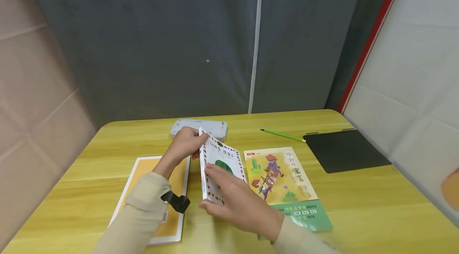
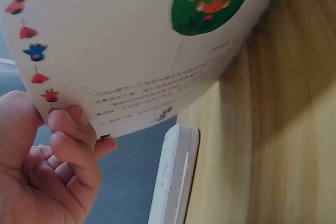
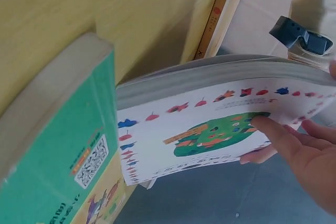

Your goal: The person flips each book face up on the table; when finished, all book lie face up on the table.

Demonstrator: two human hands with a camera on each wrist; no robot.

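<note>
A white picture book [image 1: 225, 163], with a green oval picture and small red figures along its border, is held tilted up off the table between both hands. At its upper spine corner, the left hand [image 1: 186, 142] pinches it between thumb and curled fingers, also seen up close in the left wrist view. The right hand [image 1: 244, 202] grips the lower spine side, fingers over the cover and thumb by the bottom corner. In the right wrist view, a fingertip touches the green picture on the cover [image 3: 152, 150].
An orange book with a white border [image 1: 147, 163] lies under the left forearm. On the right are a yellow-green book [image 1: 297, 190], a green pencil [image 1: 283, 135] and a black spiral notebook [image 1: 346, 150]. Behind the left hand sits a white case [image 1: 215, 128].
</note>
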